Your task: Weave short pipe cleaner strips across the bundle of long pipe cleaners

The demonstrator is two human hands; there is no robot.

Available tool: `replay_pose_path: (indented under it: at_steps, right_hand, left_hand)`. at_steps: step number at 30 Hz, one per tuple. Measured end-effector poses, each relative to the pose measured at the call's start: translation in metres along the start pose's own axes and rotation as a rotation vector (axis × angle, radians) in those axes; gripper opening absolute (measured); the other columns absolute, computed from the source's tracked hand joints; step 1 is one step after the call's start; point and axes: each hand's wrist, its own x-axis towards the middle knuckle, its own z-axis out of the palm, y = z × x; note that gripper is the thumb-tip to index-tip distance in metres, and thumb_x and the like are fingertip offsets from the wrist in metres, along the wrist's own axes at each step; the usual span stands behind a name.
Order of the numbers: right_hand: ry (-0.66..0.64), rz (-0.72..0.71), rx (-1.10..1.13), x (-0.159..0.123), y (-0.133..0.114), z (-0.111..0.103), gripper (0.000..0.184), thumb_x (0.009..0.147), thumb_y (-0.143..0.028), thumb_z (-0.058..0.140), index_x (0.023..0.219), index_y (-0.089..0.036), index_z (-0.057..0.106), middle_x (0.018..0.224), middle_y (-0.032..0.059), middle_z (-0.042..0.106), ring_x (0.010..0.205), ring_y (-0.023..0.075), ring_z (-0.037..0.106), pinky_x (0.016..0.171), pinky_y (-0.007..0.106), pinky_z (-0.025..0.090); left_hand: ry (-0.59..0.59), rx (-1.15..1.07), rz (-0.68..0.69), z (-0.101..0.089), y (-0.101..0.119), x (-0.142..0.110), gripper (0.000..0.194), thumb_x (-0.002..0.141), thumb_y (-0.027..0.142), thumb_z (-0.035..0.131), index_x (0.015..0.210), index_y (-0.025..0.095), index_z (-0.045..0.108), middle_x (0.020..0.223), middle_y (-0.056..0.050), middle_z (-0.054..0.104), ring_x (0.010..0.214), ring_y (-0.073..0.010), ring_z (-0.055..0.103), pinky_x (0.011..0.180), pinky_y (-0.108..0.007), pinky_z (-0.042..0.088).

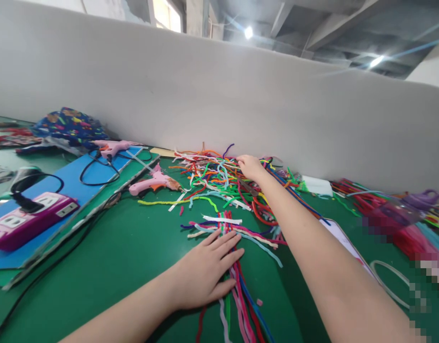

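A left hand (208,267) lies flat, fingers slightly apart, on crossed multicoloured fuzzy stems (225,227) — in front of a tangled multicoloured fuzzy-stem heap (212,176), where the right hand (250,167) reaches — grip indiscernible.

On my feed, the left hand (214,269) lies flat, palm down, over a lattice of crossed chenille stems (237,290) on the green bench (144,267). I see the right hand (250,167) at a tangled pile of stems (208,174) along the bench's back edge; its grip I can't make out. A pink glue gun (157,182) points at the pile. Further left, a magenta power strip (29,226) rests on a blue board (85,178), and another glue gun (114,146) sits at that board's back edge.
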Motion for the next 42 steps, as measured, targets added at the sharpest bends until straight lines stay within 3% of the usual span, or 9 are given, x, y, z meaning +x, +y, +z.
replay_pose_path:
  at_steps: [4, 11, 15, 19, 25, 31, 34, 38, 42]
  right_hand:
    - [0.011, -0.022, -0.001, -0.001, 0.003, -0.003, 0.042, 0.098, -0.025, 0.026, 0.123, -0.017, 0.059, 0.134, 0.0131, 0.055, 0.127, 0.0233, 0.045, 0.107, 0.040, 0.028]
    - [-0.125, 0.033, 0.038, 0.006, 0.009, 0.023, 0.032, 0.093, -0.027, 0.042, 0.101, -0.013, 0.070, 0.122, 0.0183, 0.063, 0.119, 0.0296, 0.054, 0.108, 0.053, 0.025]
    - [-0.023, 0.028, 0.124, 0.008, 0.010, 0.019, 0.027, 0.090, -0.020, 0.046, 0.100, -0.014, 0.071, 0.121, 0.0162, 0.063, 0.122, 0.0289, 0.051, 0.110, 0.058, 0.018]
    - [0.187, -0.035, 0.281, 0.010, 0.014, -0.008, 0.037, 0.089, -0.011, 0.041, 0.115, -0.020, 0.066, 0.137, 0.0093, 0.053, 0.131, 0.0243, 0.043, 0.114, 0.058, 0.011]
    - [0.405, 0.026, 0.561, 0.001, 0.020, -0.039, 0.039, 0.084, -0.004, 0.044, 0.117, -0.007, 0.064, 0.121, 0.0151, 0.064, 0.112, 0.0192, 0.061, 0.101, 0.035, 0.044]
    - [0.461, 0.069, 0.845, -0.031, 0.019, -0.035, 0.032, 0.082, -0.017, 0.058, 0.112, -0.011, 0.065, 0.102, 0.0115, 0.072, 0.092, 0.0185, 0.070, 0.084, 0.034, 0.055]
    - [0.485, 0.047, 1.261, -0.055, 0.015, -0.031, 0.023, 0.076, -0.021, 0.064, 0.098, -0.013, 0.068, 0.093, 0.0089, 0.074, 0.088, 0.0178, 0.070, 0.087, 0.036, 0.054]
    - [0.311, 0.046, 1.503, -0.102, -0.001, -0.029, 0.021, 0.066, -0.022, 0.073, 0.082, -0.015, 0.063, 0.076, 0.0041, 0.071, 0.077, 0.0176, 0.070, 0.080, 0.034, 0.055]
    - [0.177, 0.101, 1.650, -0.158, -0.026, -0.023, 0.029, 0.067, -0.023, 0.071, 0.080, -0.020, 0.046, 0.080, -0.0014, 0.067, 0.063, 0.0141, 0.068, 0.064, 0.030, 0.055]
  left_hand:
    - [0.003, 0.030, 0.007, 0.001, 0.001, -0.001, 0.056, 0.095, 0.049, 0.034, 0.145, 0.022, 0.034, 0.154, -0.010, 0.027, 0.143, -0.0248, 0.023, 0.118, -0.045, 0.020]
    - [0.007, 0.020, 0.021, 0.000, 0.001, -0.001, 0.057, 0.095, 0.048, 0.035, 0.146, 0.020, 0.032, 0.153, -0.011, 0.027, 0.143, -0.0250, 0.021, 0.118, -0.045, 0.018]
    - [-0.049, 0.019, -0.001, -0.001, 0.001, -0.001, 0.057, 0.096, 0.046, 0.034, 0.146, 0.020, 0.030, 0.154, -0.012, 0.024, 0.144, -0.0249, 0.018, 0.118, -0.046, 0.018]
    - [-0.085, 0.007, -0.014, -0.003, 0.003, -0.001, 0.058, 0.096, 0.047, 0.031, 0.147, 0.020, 0.028, 0.155, -0.012, 0.021, 0.144, -0.0252, 0.015, 0.118, -0.049, 0.017]
    - [-0.105, 0.018, -0.018, -0.005, 0.004, -0.001, 0.057, 0.097, 0.047, 0.029, 0.147, 0.021, 0.027, 0.155, -0.010, 0.019, 0.145, -0.0244, 0.013, 0.118, -0.049, 0.016]
    - [-0.077, 0.018, -0.008, -0.001, 0.003, -0.001, 0.057, 0.097, 0.048, 0.028, 0.148, 0.023, 0.026, 0.155, -0.010, 0.020, 0.145, -0.0240, 0.014, 0.118, -0.048, 0.015]
    - [-0.080, 0.011, -0.011, 0.000, 0.003, -0.001, 0.057, 0.097, 0.049, 0.027, 0.148, 0.023, 0.027, 0.155, -0.010, 0.022, 0.144, -0.0245, 0.015, 0.118, -0.049, 0.015]
    - [-0.083, -0.019, -0.018, 0.000, 0.003, -0.001, 0.058, 0.096, 0.050, 0.027, 0.148, 0.024, 0.025, 0.155, -0.010, 0.021, 0.144, -0.0250, 0.017, 0.118, -0.050, 0.015]
    - [-0.013, -0.121, -0.024, -0.002, 0.004, 0.000, 0.057, 0.095, 0.050, 0.032, 0.146, 0.026, 0.030, 0.155, -0.008, 0.025, 0.143, -0.0255, 0.022, 0.117, -0.050, 0.018]
